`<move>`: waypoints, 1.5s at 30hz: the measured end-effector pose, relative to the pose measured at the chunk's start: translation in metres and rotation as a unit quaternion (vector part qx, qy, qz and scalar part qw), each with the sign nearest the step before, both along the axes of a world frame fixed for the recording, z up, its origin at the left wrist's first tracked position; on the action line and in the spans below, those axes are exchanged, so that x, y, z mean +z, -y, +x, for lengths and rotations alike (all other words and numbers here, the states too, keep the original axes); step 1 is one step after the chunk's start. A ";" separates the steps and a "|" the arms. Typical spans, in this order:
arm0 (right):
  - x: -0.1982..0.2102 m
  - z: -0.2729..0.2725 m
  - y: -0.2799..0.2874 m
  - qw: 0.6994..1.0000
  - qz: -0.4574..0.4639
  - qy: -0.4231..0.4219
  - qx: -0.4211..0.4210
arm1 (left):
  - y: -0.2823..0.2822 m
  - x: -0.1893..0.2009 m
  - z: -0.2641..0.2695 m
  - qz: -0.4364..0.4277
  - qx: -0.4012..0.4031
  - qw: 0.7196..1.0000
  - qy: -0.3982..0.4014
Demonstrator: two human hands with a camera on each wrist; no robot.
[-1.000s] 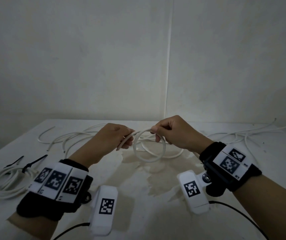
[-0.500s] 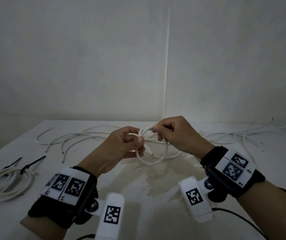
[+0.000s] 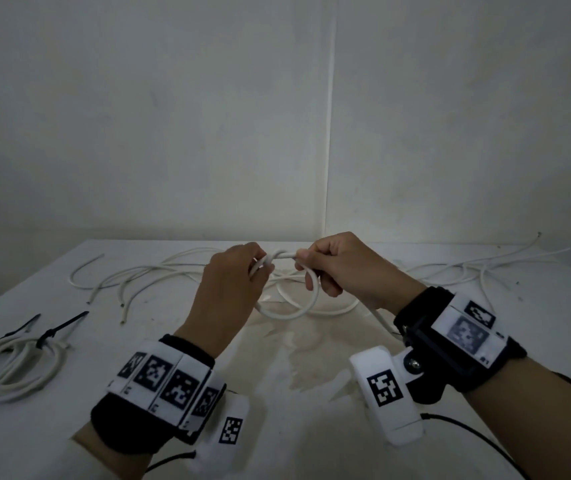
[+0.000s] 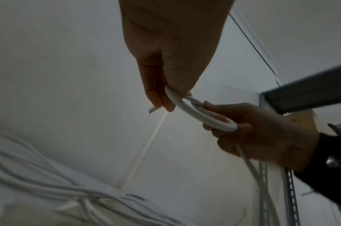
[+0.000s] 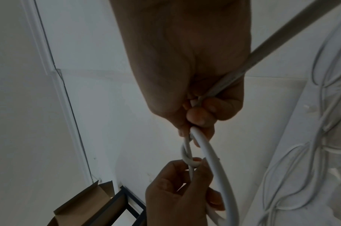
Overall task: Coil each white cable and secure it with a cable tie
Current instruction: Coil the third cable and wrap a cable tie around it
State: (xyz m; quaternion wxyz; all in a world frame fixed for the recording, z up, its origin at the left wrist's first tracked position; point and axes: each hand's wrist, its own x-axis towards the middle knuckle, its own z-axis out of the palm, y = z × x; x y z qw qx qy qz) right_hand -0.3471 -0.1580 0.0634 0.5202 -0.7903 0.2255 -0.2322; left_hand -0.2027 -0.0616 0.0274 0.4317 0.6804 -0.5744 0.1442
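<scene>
Above the middle of the table (image 3: 311, 427), the left hand (image 3: 232, 285) and the right hand (image 3: 346, 268) hold a white cable (image 3: 289, 314) between them, its small loop hanging clear of the surface. The head view shows both hands with fingers curled on the cable where its strands cross at the top of the loop. The left wrist view adds that a cut end pokes out beyond the left fingertips (image 4: 162, 102), and that a strand runs down out of the right fist. The right wrist view shows the twist itself, pinched by the left thumb and finger. Only the head view shows a finished coil (image 3: 14, 372) with a black cable tie (image 3: 59, 329) at the left edge, and loose cables (image 3: 138, 275) along the far edge. Both wrist pictures are dim, and how the strands pass inside the right fist is hidden.
</scene>
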 end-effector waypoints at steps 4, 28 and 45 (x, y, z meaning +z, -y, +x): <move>0.000 0.004 0.000 1.000 0.006 -0.006 -0.001 | 0.001 0.001 0.005 0.012 0.049 0.992 0.119; -0.007 -0.003 0.019 0.981 -0.183 -0.062 -0.025 | -0.011 -0.007 -0.019 0.219 -0.128 0.963 -0.088; -0.004 0.002 0.017 0.988 -0.141 0.031 -0.061 | -0.002 0.011 -0.018 0.107 -0.165 0.914 -0.356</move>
